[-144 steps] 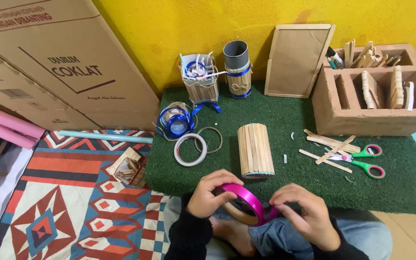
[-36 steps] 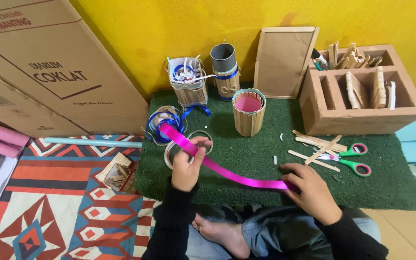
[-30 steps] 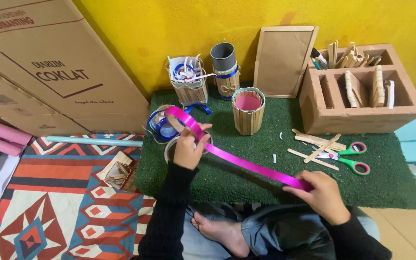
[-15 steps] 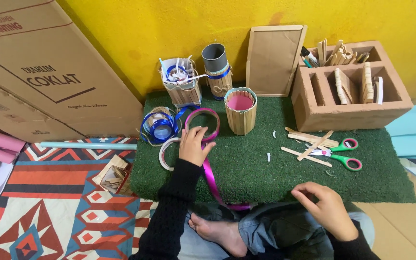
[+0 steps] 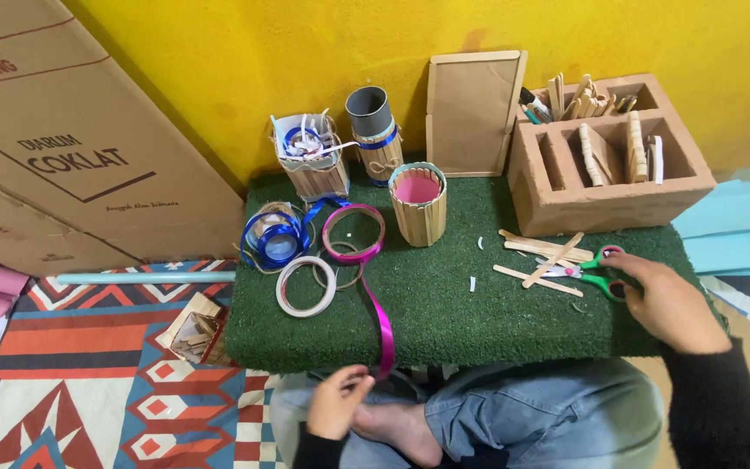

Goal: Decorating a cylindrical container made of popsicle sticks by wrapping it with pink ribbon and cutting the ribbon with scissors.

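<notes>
While our left hand (image 5: 336, 404) pinches the pink ribbon (image 5: 381, 326) taut, our right hand's (image 5: 666, 304) fingers should close squarely around the scissors (image 5: 596, 271) at three o'clock.

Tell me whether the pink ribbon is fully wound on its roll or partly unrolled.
Partly unrolled. The pink ribbon roll lies on the green mat, and a loose strip runs from it down to the left hand.

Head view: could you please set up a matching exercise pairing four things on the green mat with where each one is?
Things:
1. pink ribbon roll
2. scissors
3. stick cup
4. blue ribbon roll

Places:
A. under the right hand's fingertips
B. left of the pink roll
C. its tail runs to the left hand
D. before the cardboard panel

Pairs: 1-C, 2-A, 3-D, 4-B
</notes>
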